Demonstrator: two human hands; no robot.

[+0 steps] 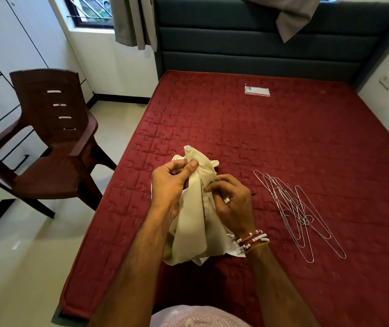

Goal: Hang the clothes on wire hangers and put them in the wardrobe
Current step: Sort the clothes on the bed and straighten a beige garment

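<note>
Cream cotton garment (195,213) is bunched up over the red quilted mattress (283,142), left hand (168,185) pinching it near a button. Right hand (232,201) grips the cloth too, and the tangled silver wire hangers (299,213) lie just beside

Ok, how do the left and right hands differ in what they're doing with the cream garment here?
The left hand pinches the cream garment high up, just below its button; the right hand grips it lower down. The right wrist wears beaded bracelets; the left wrist is bare. Both hold the same garment above the red mattress, with the wire hangers lying untouched beside them.
</note>
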